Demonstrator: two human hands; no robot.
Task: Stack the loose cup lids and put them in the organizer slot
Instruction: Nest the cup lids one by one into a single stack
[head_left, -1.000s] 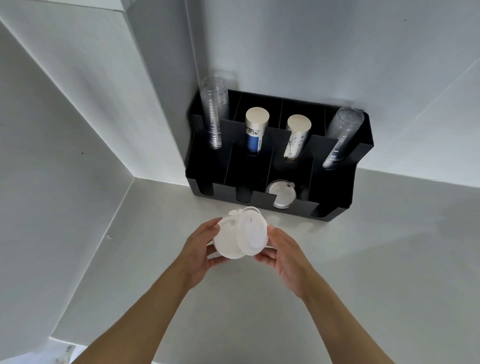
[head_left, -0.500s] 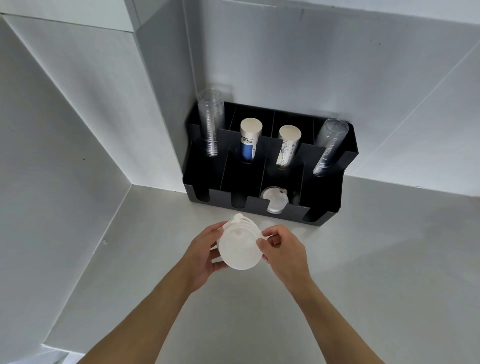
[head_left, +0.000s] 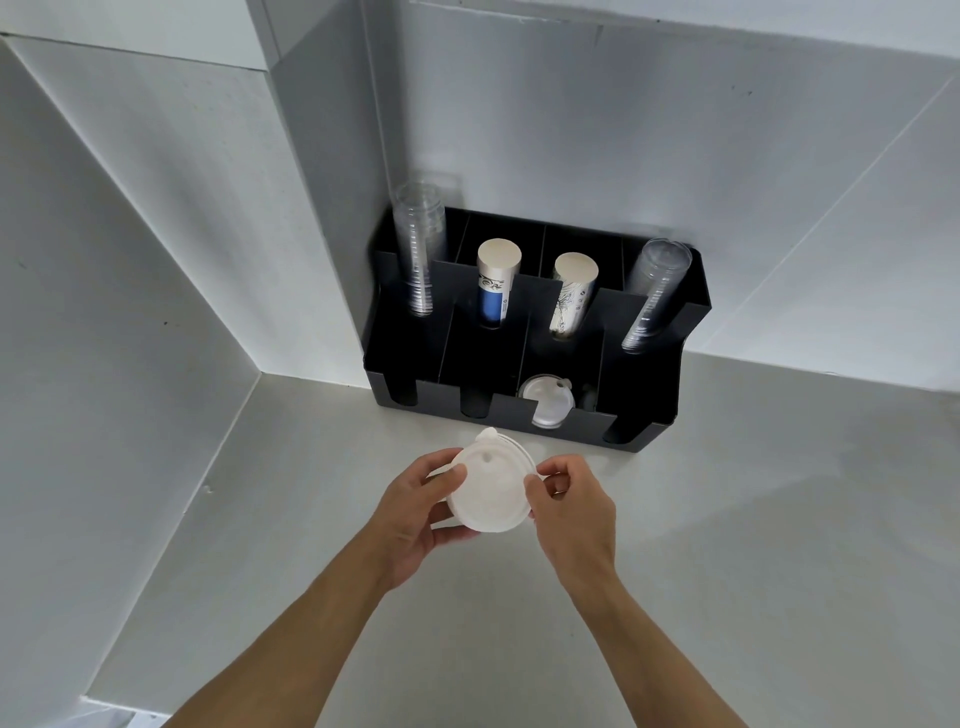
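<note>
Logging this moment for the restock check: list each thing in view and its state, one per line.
stack of lids: gathered, held above the counter by both hands.
left hand: gripping the stack's left edge.
right hand: pinching the stack's right edge.
organizer: upright in the corner; front slots mostly empty.
lids in the slot: already in the third front slot.
clear cup stacks: standing in both end compartments.
paper cup stacks: standing in the middle compartments.
</note>
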